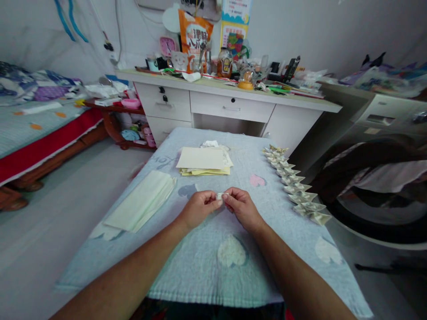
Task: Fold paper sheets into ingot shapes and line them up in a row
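Above the middle of the cloth-covered table, my left hand (203, 205) and my right hand (243, 205) meet fingertip to fingertip. Both pinch a small folded piece of paper (220, 195), pale and mostly hidden by the thumbs and fingers. Just beyond the hands lies a stack of cream and yellow paper sheets (200, 159). A pile of long pale paper sheets (142, 200) rests left of my left hand. Off to the right, a row of folded paper boats (295, 186) runs along the table's side, apart from my right hand.
A light blue cloth (196, 271) with heart patterns covers the table. Behind it stands a white desk (230, 106) crowded with jars, a snack bag (195, 40) and a pink clock (167, 46). A washing machine (380, 120) is at the right, a bed (43, 129) at the left.
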The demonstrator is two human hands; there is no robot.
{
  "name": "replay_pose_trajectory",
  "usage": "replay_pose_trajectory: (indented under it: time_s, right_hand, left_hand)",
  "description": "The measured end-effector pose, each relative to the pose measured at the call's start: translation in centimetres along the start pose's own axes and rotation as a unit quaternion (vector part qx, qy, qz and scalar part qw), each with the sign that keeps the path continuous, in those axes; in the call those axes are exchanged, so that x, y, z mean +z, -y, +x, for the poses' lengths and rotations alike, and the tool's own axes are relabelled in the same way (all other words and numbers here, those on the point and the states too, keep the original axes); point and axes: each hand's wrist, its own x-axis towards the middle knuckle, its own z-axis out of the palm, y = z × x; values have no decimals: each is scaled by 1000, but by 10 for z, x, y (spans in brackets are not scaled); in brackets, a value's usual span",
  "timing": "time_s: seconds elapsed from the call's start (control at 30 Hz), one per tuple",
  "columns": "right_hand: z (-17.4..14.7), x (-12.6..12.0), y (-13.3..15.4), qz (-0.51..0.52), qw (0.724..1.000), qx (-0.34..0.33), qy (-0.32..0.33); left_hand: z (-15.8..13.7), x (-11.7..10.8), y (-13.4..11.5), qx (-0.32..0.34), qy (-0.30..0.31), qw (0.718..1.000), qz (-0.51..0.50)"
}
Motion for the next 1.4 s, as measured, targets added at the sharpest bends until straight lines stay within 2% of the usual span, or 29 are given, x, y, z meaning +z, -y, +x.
replay_pose_trajectory:
  time_s: [0.13, 0.33, 0.57, 0.83, 1.2, 1.4]
  right_hand:
    - [-1, -4, 3, -50, 998, -11, 30]
    - [-3, -8, 4, -155, 985, -29, 72]
    - [-3, -12, 4, -219, 969, -39, 109]
    - [-1, -12, -3, -219, 968, -43, 111]
    - [-2, -14, -7, -187, 978, -29, 83]
    - [-2, -13, -5, -179, 980, -27, 78]
  left_hand:
    - [-2, -2, -1, 28, -18, 998, 47]
    - [-5, -7, -2, 34, 0, 995, 94]
    - [-4, -8, 1, 34, 21, 993, 112]
    - [-2, -9, 7, 31, 37, 992, 112]
    - [-2, -6, 2, 34, 28, 993, 109]
    - [0, -7, 12, 18, 30, 996, 86]
